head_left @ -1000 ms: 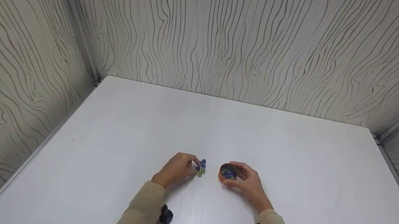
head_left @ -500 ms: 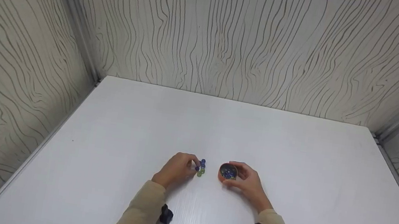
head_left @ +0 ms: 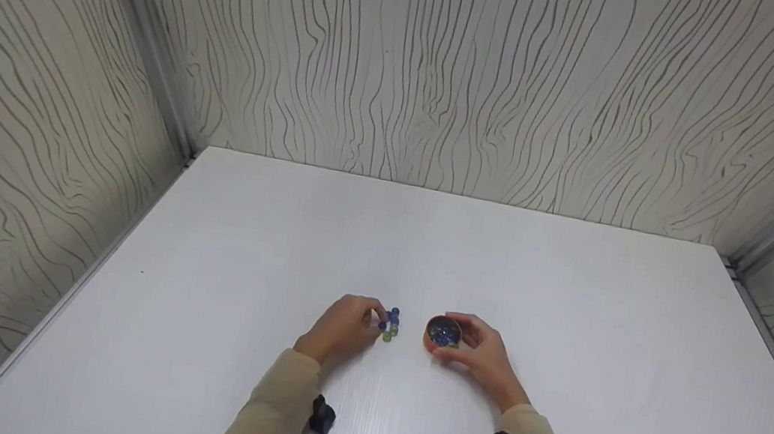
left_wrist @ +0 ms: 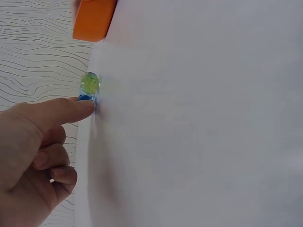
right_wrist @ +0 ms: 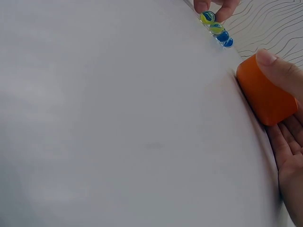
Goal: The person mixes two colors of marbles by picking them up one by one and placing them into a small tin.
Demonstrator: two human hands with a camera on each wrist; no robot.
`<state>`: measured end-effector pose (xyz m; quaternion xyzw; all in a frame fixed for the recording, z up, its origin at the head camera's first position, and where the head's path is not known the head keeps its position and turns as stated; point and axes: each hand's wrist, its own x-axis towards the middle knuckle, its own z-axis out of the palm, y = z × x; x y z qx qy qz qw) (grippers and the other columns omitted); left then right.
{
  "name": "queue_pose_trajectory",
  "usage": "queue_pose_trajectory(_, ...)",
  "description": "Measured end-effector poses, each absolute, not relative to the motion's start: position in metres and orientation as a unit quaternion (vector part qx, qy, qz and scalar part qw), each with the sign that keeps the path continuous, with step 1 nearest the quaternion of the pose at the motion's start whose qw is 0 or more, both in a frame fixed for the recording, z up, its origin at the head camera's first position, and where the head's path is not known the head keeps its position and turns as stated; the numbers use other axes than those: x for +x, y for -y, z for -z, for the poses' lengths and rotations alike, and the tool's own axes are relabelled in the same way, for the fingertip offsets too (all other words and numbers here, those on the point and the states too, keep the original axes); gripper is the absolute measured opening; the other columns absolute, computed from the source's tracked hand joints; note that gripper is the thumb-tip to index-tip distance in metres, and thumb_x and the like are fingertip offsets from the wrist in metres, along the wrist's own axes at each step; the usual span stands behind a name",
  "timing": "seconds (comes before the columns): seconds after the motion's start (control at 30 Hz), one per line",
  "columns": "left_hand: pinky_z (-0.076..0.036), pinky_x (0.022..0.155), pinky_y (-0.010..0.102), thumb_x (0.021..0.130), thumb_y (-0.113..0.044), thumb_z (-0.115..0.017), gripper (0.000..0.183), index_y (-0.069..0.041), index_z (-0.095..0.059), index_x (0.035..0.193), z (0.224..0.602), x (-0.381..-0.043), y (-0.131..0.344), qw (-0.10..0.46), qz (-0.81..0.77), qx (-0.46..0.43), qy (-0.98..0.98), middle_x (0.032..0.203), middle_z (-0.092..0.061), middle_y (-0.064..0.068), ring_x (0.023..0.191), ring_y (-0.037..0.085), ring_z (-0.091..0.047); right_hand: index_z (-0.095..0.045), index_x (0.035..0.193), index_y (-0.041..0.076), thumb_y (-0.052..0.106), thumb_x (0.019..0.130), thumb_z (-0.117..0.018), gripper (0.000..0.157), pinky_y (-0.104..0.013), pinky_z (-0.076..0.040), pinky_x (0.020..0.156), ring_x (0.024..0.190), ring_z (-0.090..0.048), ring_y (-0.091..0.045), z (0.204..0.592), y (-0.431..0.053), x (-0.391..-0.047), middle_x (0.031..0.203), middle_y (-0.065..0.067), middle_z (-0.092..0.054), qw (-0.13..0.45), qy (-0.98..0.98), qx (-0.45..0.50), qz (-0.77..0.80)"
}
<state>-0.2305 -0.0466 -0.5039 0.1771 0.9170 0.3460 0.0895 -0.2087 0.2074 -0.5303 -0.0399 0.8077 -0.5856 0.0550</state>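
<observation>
In the head view my left hand [head_left: 344, 324] has its thumb and index finger around a dark blue glass marble [head_left: 382, 325]. Several other blue and green marbles [head_left: 393, 331] lie on the table right at those fingertips. The left wrist view has a finger covering part of the marbles [left_wrist: 90, 84]. My right hand [head_left: 484, 353] grips a small orange cup [right_wrist: 265, 90], its thumb on one side and fingers on the other. The cup's mouth faces up, and blue and yellowish marbles [head_left: 444, 334] lie inside.
A white table [head_left: 264, 230] spreads around both hands. Wood-grain patterned panels [head_left: 408, 68] rise behind it and at both sides. Black wrist devices [head_left: 322, 418] sit at the sleeves.
Both hands stay almost in place. The dark blue marble at the left fingertips shifts very slightly left; the cup remains in the right hand.
</observation>
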Motion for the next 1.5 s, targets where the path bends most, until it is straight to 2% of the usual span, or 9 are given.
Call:
queue_pose_trajectory(0.33, -0.042, 0.071, 0.029, 0.089, -0.010, -0.064, 0.014, -0.010, -0.072, 0.101, 0.500, -0.232, 0.047, 0.091, -0.347, 0.176, -0.917, 0.083, -0.058, 0.000, 0.075, 0.013, -0.046, -0.057, 0.126, 0.002, 0.015, 0.070, -0.084, 0.064, -0.040, -0.038, 0.113, 0.131, -0.052, -0.031, 0.531, -0.207, -0.210, 0.133, -0.017, -0.060, 0.060, -0.805, -0.037, 0.590)
queue_pose_trajectory(0.6, -0.035, 0.063, 0.023, 0.089, -0.007, -0.063, 0.017, -0.010, -0.071, 0.103, 0.499, -0.232, 0.045, 0.095, -0.352, 0.175, -0.914, 0.073, -0.044, -0.004, 0.069, 0.011, -0.041, -0.056, 0.128, 0.002, 0.015, 0.071, -0.083, 0.064, -0.039, -0.038, 0.113, 0.132, -0.052, -0.032, 0.528, -0.207, -0.207, 0.134, -0.017, -0.058, 0.064, -0.802, -0.035, 0.592)
queue_pose_trajectory(1.03, -0.033, 0.062, 0.022, 0.087, -0.009, -0.067, 0.015, -0.010, -0.071, 0.102, 0.495, -0.231, 0.040, 0.091, -0.361, 0.180, -0.910, 0.072, -0.042, -0.005, 0.069, 0.010, -0.041, -0.058, 0.127, 0.004, 0.014, 0.071, -0.084, 0.062, -0.042, -0.038, 0.114, 0.131, -0.053, -0.031, 0.529, -0.206, -0.206, 0.132, -0.015, -0.061, 0.056, -0.807, -0.026, 0.587)
queue_pose_trajectory(1.37, -0.044, 0.075, 0.027, 0.088, -0.012, -0.068, 0.017, -0.012, -0.071, 0.104, 0.490, -0.231, 0.035, 0.099, -0.365, 0.178, -0.908, 0.089, -0.062, 0.002, 0.080, 0.013, -0.048, -0.058, 0.127, 0.005, 0.016, 0.070, -0.084, 0.063, -0.042, -0.038, 0.113, 0.132, -0.052, -0.032, 0.531, -0.207, -0.207, 0.134, -0.016, -0.060, 0.057, -0.811, -0.024, 0.581)
queue_pose_trajectory(1.5, -0.042, 0.071, 0.023, 0.087, -0.011, -0.068, 0.016, -0.010, -0.071, 0.103, 0.488, -0.230, 0.033, 0.082, -0.356, 0.199, -0.909, 0.086, -0.063, 0.003, 0.077, 0.011, -0.047, -0.059, 0.127, 0.006, 0.018, 0.071, -0.084, 0.063, -0.043, -0.038, 0.113, 0.132, -0.052, -0.031, 0.530, -0.207, -0.207, 0.133, -0.015, -0.061, 0.057, -0.812, -0.024, 0.581)
